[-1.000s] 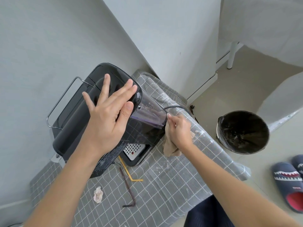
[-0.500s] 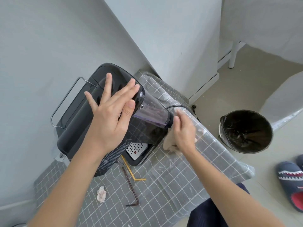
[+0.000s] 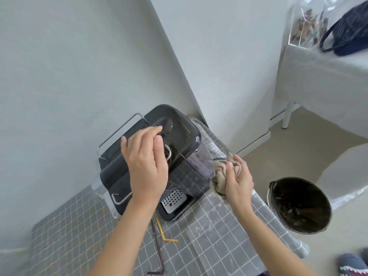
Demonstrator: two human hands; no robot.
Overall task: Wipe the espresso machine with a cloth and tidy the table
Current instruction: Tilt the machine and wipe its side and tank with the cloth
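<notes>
The black espresso machine [image 3: 179, 134] stands in the corner on a table with a grey checked cloth [image 3: 215, 236]. Its clear water tank [image 3: 199, 164] faces right and its perforated drip tray [image 3: 173, 200] faces me. My left hand [image 3: 145, 166] hovers over the machine's top, fingers loosely curled, holding nothing. My right hand [image 3: 237, 182] grips a bunched beige cloth [image 3: 221, 172] just right of the water tank, lifted off the table.
A brown bent straw [image 3: 158, 250] and a yellow bent straw [image 3: 164, 234] lie on the table in front of the machine. A black-lined bin [image 3: 298, 206] stands on the floor to the right. A slipper [image 3: 352, 265] is at bottom right. Walls close in behind.
My left hand has lifted off the machine's top and curled its fingers. My right hand has raised the cloth from the table beside the tank. The view has tilted upward.
</notes>
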